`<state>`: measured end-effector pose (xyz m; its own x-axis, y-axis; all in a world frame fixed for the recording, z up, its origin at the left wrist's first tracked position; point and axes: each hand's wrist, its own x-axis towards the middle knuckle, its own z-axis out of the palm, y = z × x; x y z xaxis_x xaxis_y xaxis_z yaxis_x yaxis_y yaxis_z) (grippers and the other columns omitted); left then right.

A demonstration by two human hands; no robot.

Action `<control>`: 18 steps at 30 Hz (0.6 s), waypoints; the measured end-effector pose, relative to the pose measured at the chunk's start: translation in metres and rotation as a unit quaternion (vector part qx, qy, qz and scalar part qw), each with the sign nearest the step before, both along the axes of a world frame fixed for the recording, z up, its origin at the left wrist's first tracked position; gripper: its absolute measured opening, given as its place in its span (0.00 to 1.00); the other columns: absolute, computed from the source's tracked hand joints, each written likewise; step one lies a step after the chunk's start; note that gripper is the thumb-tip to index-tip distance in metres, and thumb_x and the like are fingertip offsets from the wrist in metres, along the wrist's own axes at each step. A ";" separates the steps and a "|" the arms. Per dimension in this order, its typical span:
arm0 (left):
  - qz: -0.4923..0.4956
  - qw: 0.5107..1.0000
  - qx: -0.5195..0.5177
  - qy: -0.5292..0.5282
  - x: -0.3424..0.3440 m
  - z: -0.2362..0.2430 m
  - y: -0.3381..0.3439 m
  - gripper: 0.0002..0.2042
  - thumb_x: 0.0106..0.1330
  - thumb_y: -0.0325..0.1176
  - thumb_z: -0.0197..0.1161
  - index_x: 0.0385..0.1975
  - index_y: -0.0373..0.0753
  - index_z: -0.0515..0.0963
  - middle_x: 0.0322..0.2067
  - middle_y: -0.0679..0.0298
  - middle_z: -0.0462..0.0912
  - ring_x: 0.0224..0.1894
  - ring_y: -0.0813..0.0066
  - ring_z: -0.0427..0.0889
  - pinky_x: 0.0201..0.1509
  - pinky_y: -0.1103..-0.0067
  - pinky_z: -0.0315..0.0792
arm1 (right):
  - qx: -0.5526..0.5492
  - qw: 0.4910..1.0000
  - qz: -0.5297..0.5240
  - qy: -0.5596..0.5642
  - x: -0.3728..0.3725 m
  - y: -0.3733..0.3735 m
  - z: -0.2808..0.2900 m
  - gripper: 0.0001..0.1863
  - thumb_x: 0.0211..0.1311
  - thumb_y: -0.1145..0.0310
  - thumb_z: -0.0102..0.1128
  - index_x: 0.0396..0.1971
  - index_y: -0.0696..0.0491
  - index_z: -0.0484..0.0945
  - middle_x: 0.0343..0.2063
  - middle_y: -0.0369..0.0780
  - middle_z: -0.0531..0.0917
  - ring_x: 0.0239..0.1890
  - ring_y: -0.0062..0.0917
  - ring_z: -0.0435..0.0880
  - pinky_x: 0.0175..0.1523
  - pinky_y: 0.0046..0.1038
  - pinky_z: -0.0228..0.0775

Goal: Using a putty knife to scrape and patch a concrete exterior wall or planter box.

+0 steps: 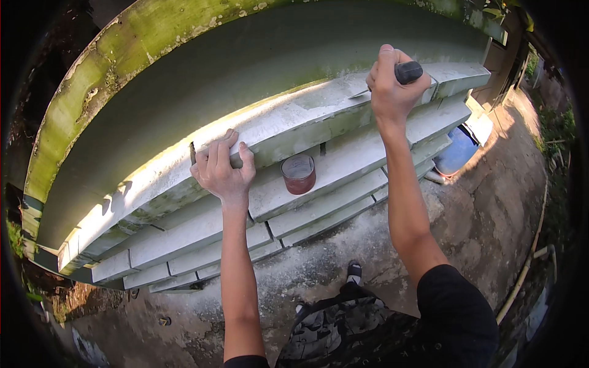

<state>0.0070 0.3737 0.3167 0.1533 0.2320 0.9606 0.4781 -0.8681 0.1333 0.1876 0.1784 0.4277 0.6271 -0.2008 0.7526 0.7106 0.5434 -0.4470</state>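
Note:
My right hand (397, 86) is closed round the black handle (408, 73) of a tool with a thin flat blade (359, 94), which rests on the pale top ledge (307, 103) of a stepped slab structure. My left hand (222, 168) lies over the front edge of that ledge to the left, fingers bent and pressed on it. A cylindrical container (299, 178), reddish with a pale rim, stands on the step below, between my two hands.
A curved, green-stained wall (98, 80) rises behind the ledge. Lower steps (325, 214) descend toward my feet on stained concrete ground (478, 221). A blue plastic drum (454, 153) lies at the right end; a long pale pipe (518, 288) runs along the right side.

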 end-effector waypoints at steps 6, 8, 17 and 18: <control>-0.004 1.000 0.016 0.007 -0.001 0.000 -0.002 0.07 0.58 0.39 0.61 0.33 0.52 0.85 0.34 0.77 0.87 0.36 0.73 0.79 0.56 0.73 0.65 | -0.024 0.998 -0.059 -0.020 0.023 0.016 -0.009 0.24 0.65 0.73 0.56 0.08 0.54 0.61 0.08 0.28 0.65 0.11 0.11 0.59 0.17 0.20 0.48; -0.002 1.000 0.016 0.006 -0.002 0.001 -0.001 0.07 0.58 0.39 0.62 0.33 0.52 0.85 0.34 0.77 0.86 0.37 0.73 0.79 0.57 0.73 0.66 | -0.008 1.000 -0.010 0.008 0.012 0.006 0.001 0.25 0.65 0.73 0.56 0.08 0.54 0.60 0.08 0.28 0.64 0.11 0.11 0.59 0.17 0.21 0.49; 0.003 1.000 0.016 0.003 -0.005 -0.002 -0.001 0.07 0.57 0.39 0.62 0.32 0.52 0.85 0.34 0.78 0.86 0.36 0.73 0.78 0.56 0.73 0.65 | 0.037 0.997 0.060 0.015 0.005 -0.010 -0.003 0.24 0.65 0.72 0.56 0.08 0.54 0.60 0.07 0.29 0.66 0.11 0.11 0.61 0.18 0.21 0.49; 0.004 1.000 0.017 0.002 -0.001 0.000 0.000 0.07 0.57 0.39 0.62 0.32 0.52 0.85 0.34 0.78 0.86 0.36 0.73 0.78 0.56 0.73 0.65 | 0.039 0.998 0.055 0.004 0.005 -0.011 -0.014 0.24 0.65 0.73 0.55 0.08 0.54 0.60 0.07 0.29 0.66 0.11 0.12 0.61 0.18 0.21 0.49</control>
<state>0.0062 0.3737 0.3166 0.1548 0.2009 0.9673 0.4856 -0.8681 0.1026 0.1929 0.1678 0.4137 0.6550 -0.1885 0.7317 0.6409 0.6515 -0.4059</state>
